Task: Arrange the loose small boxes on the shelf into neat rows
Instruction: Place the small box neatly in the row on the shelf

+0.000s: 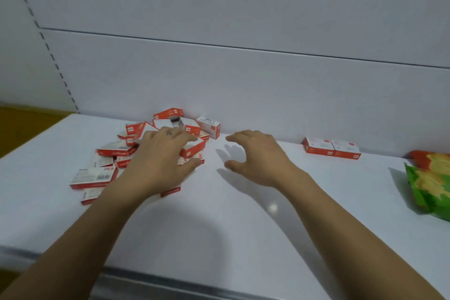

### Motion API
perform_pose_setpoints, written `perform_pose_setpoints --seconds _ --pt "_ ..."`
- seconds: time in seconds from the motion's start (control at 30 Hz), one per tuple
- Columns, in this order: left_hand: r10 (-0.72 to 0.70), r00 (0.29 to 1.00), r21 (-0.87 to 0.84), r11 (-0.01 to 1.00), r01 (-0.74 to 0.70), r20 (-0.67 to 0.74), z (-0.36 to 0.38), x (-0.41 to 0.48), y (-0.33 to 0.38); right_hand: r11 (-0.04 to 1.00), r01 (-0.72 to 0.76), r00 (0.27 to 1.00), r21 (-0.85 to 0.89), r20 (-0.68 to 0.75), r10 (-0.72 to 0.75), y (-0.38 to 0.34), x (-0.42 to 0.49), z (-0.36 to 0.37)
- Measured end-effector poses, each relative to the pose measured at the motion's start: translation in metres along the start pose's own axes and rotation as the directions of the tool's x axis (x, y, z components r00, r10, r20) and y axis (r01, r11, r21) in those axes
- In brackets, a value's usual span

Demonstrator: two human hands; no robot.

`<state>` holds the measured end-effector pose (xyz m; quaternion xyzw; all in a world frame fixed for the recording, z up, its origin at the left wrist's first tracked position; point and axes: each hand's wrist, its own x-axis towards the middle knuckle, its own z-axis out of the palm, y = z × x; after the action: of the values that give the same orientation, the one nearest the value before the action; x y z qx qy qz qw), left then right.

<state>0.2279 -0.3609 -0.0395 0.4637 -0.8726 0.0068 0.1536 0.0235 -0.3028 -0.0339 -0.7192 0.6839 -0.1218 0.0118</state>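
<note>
Small boxes (93, 176) are heaped pointing every way; one box (194, 149) is gripped by the left hand (163, 156) — the right hand (258, 156) is held with fingers loosely open.

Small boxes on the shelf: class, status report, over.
Left hand grips one box at the loose pile. Right hand open, holding nothing. Two boxes rowed at the back. Snack bag far right.
</note>
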Motion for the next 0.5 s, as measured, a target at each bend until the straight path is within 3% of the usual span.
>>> perform_pose_setpoints --seconds 0.13,0.33,0.5 --pt "-0.073 0.997 0.006 0.997 0.073 -0.035 -0.01 -0.027 -0.032 0.993 0.11 0.994 0.031 0.02 -0.111 -0.038 0.007 0.006" --pt "-0.059 0.992 0.021 0.998 0.062 -0.111 -0.023 -0.06 -0.052 0.978 0.206 0.978 0.034 0.024 -0.207 -0.081 0.015 0.023" --pt "-0.105 0.991 0.034 0.994 0.108 -0.084 -0.026 -0.078 -0.06 0.972 0.234 0.972 0.026 0.0 -0.234 -0.098 0.023 0.035"
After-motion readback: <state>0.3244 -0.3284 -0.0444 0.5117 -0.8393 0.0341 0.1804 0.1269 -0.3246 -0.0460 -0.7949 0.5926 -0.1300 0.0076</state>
